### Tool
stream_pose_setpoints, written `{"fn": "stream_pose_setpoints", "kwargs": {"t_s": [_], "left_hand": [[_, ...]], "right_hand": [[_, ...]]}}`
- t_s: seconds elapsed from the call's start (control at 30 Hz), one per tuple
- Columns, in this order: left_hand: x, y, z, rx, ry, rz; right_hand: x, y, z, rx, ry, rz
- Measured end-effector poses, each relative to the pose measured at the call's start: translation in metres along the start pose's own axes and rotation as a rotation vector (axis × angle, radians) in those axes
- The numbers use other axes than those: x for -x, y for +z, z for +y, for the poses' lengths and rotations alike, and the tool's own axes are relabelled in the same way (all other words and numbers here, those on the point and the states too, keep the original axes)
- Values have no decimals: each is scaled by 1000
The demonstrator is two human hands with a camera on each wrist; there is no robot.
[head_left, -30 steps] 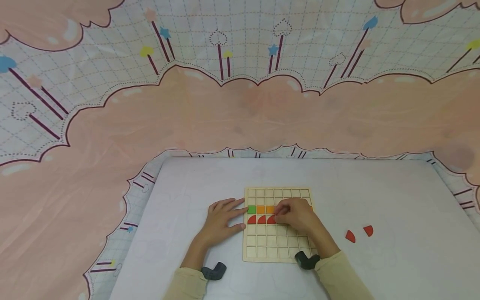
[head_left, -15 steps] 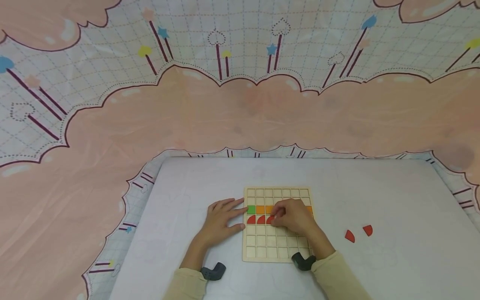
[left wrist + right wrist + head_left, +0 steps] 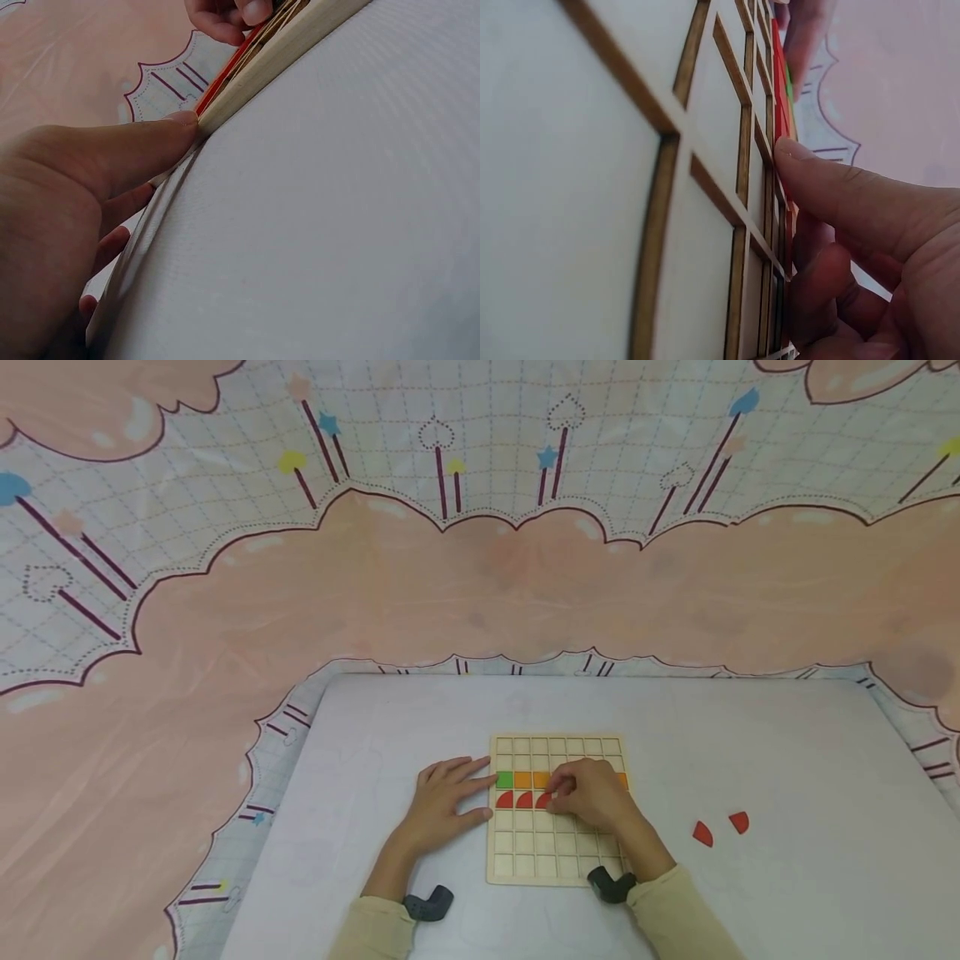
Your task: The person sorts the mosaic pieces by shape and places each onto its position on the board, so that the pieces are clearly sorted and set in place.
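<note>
two loose red pieces [image 3: 720, 828] lie right of the board [image 3: 557, 852].

right hand [image 3: 592, 795] shifted slightly left, seemingly over the red pieces [image 3: 523, 799]

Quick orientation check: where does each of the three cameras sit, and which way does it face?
Head: above, looking forward and down at the wooden grid board; both forearms, left hand, right hand show.
Left wrist: low at the table, along the board's edge; thumb touches it.
Right wrist: skims the board's cells; thumb and curled fingers show.
Both wrist views share the red pieces.
</note>
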State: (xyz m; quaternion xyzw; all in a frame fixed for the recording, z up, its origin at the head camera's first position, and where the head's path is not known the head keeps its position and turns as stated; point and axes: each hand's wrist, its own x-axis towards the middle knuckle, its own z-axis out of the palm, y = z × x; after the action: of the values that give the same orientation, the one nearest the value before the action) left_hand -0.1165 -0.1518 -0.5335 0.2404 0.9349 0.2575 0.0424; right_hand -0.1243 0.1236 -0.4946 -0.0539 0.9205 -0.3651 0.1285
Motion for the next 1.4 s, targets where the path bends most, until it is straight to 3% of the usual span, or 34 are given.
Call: {"fn": "stream_pose_setpoints", "kwargs": {"t_s": [0.23, 0.4, 0.57, 0.9, 1.17, 1.4], "left_hand": [[-1, 1, 0, -9, -12, 1], [-1, 3, -1, -8, -11, 1], [-1, 1, -1, -13, -13, 2], [-1, 2, -1, -12, -9, 2], [-1, 3, -1, -28, -14, 4], [0, 3, 0, -26, -12, 7]], "right_hand": [[7, -11, 9, 41, -29, -3], [15, -30, 27, 62, -18, 6], [26, -59, 44, 42, 35, 3], [51, -109, 99, 137, 177, 26], [66, -138, 130, 175, 208, 9], [73, -150, 143, 201, 259, -60]]}}
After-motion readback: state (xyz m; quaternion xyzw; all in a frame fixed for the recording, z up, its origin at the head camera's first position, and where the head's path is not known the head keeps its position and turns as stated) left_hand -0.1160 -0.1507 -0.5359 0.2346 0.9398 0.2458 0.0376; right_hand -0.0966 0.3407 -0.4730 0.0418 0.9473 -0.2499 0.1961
